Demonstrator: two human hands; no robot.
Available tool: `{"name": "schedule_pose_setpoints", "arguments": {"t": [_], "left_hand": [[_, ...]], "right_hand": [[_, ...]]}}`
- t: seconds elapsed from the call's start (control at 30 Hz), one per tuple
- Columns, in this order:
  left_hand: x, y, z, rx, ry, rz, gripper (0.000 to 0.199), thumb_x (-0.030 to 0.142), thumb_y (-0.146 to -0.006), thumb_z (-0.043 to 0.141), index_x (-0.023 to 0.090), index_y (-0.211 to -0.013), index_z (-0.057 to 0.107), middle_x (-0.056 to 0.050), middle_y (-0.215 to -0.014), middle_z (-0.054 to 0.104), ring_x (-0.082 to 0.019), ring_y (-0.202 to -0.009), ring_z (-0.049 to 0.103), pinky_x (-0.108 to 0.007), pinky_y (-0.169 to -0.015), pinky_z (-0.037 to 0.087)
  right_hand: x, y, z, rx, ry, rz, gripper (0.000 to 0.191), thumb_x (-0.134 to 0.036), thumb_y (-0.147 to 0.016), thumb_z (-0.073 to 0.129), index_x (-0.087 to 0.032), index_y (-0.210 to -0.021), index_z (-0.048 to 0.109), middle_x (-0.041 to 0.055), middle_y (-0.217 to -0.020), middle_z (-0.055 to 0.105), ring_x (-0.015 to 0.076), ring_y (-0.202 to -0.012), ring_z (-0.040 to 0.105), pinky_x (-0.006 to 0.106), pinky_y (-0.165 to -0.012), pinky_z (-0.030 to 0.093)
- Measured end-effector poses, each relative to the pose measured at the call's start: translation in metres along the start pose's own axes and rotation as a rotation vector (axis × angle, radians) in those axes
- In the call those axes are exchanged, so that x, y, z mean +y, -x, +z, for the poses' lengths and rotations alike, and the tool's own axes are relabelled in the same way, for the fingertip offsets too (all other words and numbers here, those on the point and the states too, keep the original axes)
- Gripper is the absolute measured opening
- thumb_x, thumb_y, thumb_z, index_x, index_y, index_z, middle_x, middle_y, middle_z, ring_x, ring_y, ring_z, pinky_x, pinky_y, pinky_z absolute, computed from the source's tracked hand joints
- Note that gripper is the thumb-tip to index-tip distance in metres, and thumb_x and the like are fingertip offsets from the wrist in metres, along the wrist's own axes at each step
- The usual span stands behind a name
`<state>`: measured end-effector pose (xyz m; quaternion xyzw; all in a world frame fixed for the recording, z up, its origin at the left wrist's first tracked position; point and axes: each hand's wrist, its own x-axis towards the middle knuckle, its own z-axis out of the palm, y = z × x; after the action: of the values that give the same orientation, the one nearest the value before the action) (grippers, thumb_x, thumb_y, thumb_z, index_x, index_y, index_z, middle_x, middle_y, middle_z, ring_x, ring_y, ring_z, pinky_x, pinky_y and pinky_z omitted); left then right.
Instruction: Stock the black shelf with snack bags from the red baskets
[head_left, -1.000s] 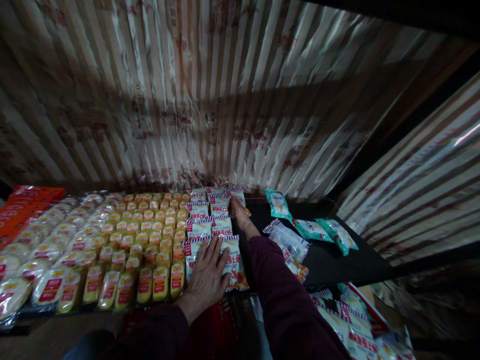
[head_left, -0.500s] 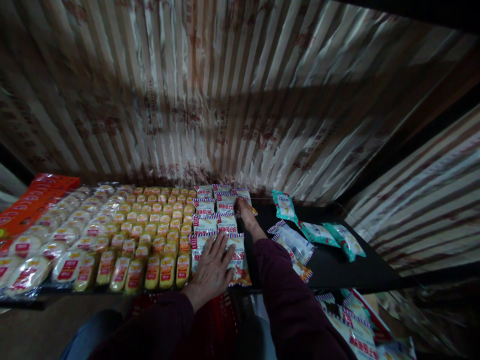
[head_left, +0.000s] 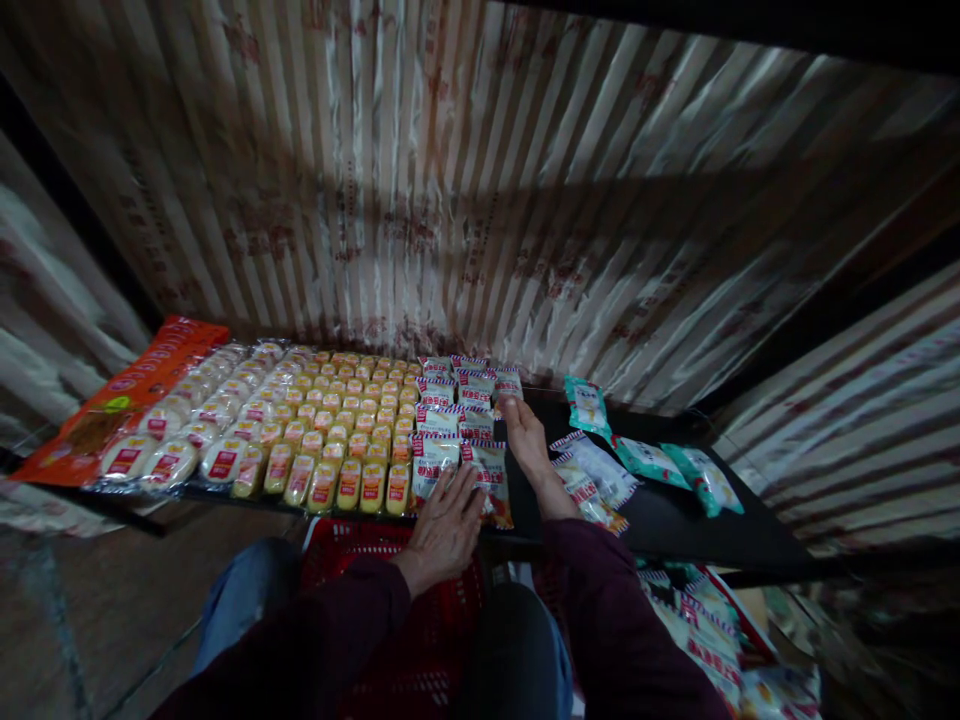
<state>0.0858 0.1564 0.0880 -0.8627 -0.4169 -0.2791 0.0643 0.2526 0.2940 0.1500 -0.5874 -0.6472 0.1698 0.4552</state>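
White snack bags with red lettering and striped edges stand in short rows on a black shelf [head_left: 675, 535]. My left hand [head_left: 444, 528] lies with fingers stretched over the lower part of the front snack bags [head_left: 495, 478]. Farther back, my right hand [head_left: 529, 440] is beside the right side of these rows, its fingers straight. Its fingertips reach the rear right snack bag [head_left: 508, 382]; whether they press on it I cannot tell. Right of this hand lie a few loose snack bags [head_left: 589, 490], one showing its pale back.
Yellow wrapped cakes [head_left: 349, 485] and round white wrapped cakes [head_left: 225, 460] fill the left, with an orange package [head_left: 127, 400] at the end. Teal packets [head_left: 649, 462] lie to the right. Below are a red basket [head_left: 352, 540] and a box of more bags [head_left: 705, 640].
My right hand has let go of the rear bag's edge and straightened its fingers beside it. My left hand stays on the front bags. The view has shifted, showing more of the left side.
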Motion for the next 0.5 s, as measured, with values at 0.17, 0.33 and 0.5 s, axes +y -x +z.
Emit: {"name": "schedule_pose_setpoints", "arguments": {"t": [0.17,0.33,0.5], "left_hand": [[0.002,0.04,-0.019,0.057,-0.06,-0.113,0.045,0.02,-0.087,0.045,0.011,-0.13,0.051,-0.015,-0.154,0.028,-0.028,-0.145,0.016,-0.051,-0.117,0.018],[-0.034,0.087,-0.039,0.112,-0.208,-0.341,0.05,0.019,-0.088,0.044,0.013,-0.137,0.046,-0.013,-0.152,0.034,-0.028,-0.146,0.011,-0.051,-0.118,0.014],[-0.08,0.113,-0.051,0.032,-0.274,-0.401,0.052,0.026,-0.089,0.046,0.019,-0.14,0.044,-0.011,-0.153,0.03,-0.029,-0.146,0.01,-0.053,-0.117,0.013]], "right_hand": [[-0.044,0.099,0.021,-0.011,-0.074,-0.139,0.047,-0.046,-0.096,0.034,-0.016,-0.122,0.06,0.0113,-0.121,0.065,0.0216,-0.114,0.06,0.039,-0.099,0.046],[-0.069,0.18,0.073,-0.165,0.006,-0.329,0.044,-0.033,-0.098,0.032,-0.017,-0.135,0.05,0.0108,-0.14,0.051,0.0192,-0.132,0.044,0.039,-0.109,0.039],[-0.083,0.212,0.128,-0.238,0.164,-0.386,0.052,-0.035,-0.099,0.032,-0.015,-0.146,0.032,0.0127,-0.153,0.031,0.0234,-0.144,0.022,0.048,-0.113,0.03]]}}
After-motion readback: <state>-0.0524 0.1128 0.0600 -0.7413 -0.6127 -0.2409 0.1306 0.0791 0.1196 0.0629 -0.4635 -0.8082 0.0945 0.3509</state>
